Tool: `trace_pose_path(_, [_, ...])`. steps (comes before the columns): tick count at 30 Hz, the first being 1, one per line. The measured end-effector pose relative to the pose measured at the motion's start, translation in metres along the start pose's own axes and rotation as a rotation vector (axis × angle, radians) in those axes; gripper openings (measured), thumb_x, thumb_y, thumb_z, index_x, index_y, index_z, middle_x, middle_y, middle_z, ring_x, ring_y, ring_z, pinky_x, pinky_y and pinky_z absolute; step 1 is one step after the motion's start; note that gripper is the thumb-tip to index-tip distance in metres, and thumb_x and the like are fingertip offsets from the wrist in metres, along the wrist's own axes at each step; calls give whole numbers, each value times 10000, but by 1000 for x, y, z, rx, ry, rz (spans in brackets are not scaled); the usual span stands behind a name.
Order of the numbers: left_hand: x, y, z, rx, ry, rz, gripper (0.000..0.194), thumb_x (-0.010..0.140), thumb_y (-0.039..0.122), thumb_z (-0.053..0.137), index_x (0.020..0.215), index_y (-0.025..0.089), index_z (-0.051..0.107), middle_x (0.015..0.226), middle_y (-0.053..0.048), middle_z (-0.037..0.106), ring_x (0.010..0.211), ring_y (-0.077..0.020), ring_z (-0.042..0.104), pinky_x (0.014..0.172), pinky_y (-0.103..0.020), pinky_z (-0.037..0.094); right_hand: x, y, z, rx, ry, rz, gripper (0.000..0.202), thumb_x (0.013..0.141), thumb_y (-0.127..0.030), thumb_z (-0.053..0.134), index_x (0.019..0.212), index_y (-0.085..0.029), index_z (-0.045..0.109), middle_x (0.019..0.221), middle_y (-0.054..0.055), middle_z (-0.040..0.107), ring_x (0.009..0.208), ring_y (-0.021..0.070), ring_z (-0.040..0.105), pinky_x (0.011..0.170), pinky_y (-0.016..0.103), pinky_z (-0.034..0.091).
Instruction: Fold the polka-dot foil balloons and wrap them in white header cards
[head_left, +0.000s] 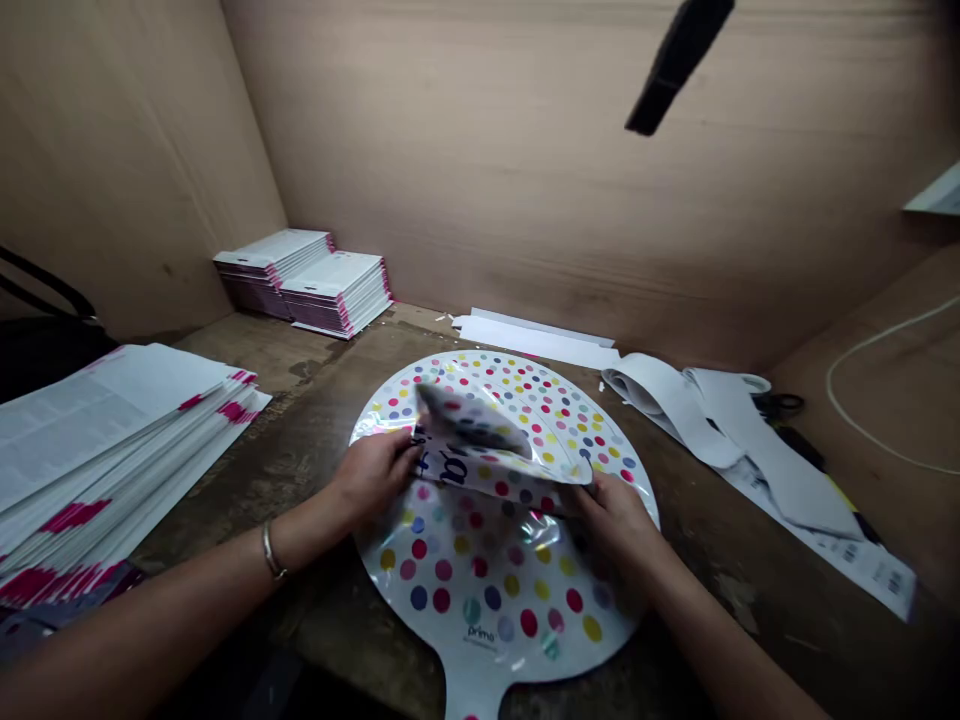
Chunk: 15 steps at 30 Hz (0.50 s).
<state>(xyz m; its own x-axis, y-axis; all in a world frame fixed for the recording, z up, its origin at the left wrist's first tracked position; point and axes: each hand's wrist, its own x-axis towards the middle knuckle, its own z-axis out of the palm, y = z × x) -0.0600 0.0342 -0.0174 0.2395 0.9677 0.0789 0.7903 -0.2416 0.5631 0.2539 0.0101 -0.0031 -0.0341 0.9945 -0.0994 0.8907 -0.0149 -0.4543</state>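
While the dotted balloon (457,580) lies flat on the brown table (315,400), its narrow neck (472,690) points toward the person. The left hand (379,470) pinches one end of a raised flap (495,478) above the balloon's middle; the right hand (619,520) grips the other end, thumb uppermost, its remaining fingertips hidden. Whether the flap belongs to this balloon or another on top cannot be told. Because its blurred upper corner stands up, it could flop crooked if either grip slackens, and uneven pulling might crease or slide the slick material. The left forearm passes near a leaning pile of cards (112,420), which a wide elbow might scatter.

The tabletop looks worn and patchy. To the right, looped label strips (787,465) sprawl, with scissors (784,403) just beyond. Farther back, white paper strips (536,338) lie by the wooden back wall (525,180), and card stacks (337,285) fill the left corner. A dark object (679,70) shows against that wall; a white cord (836,415) curves at the right.
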Motion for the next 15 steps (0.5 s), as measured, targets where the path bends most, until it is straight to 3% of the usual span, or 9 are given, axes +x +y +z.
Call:
trace_pose_path(5, [11, 8, 3, 156, 14, -55, 229, 892, 316, 423, 838, 201, 613, 841, -56, 674, 797, -210, 618, 671, -285, 425, 13, -7, 8, -186, 125, 99, 355, 870, -437, 357, 674, -206, 543, 678, 63, 656, 653, 217, 602, 549, 282, 378])
trace_pose_path(10, [14, 8, 4, 218, 11, -104, 201, 893, 331, 427, 842, 201, 572, 805, -53, 664, 780, -216, 629, 649, -286, 413, 14, -15, 12, -325, 164, 121, 369, 888, -448, 327, 665, -220, 513, 648, 70, 622, 601, 220, 565, 525, 294, 334])
trace_pose_path(13, [12, 9, 3, 200, 8, -117, 199, 888, 356, 449, 975, 205, 544, 802, -44, 663, 786, -219, 634, 640, -280, 421, 15, -16, 13, -369, 161, 112, 351, 892, -439, 337, 675, -225, 510, 649, 65, 621, 608, 226, 572, 524, 294, 330])
trace_pose_path(15, [9, 11, 3, 162, 22, -101, 300, 871, 359, 490, 1122, 195, 475, 788, -29, 654, 802, -215, 631, 648, -273, 430, 15, -15, 12, -388, 159, 113, 347, 895, -437, 338, 679, -225, 509, 652, 64, 625, 611, 227, 578, 523, 294, 333])
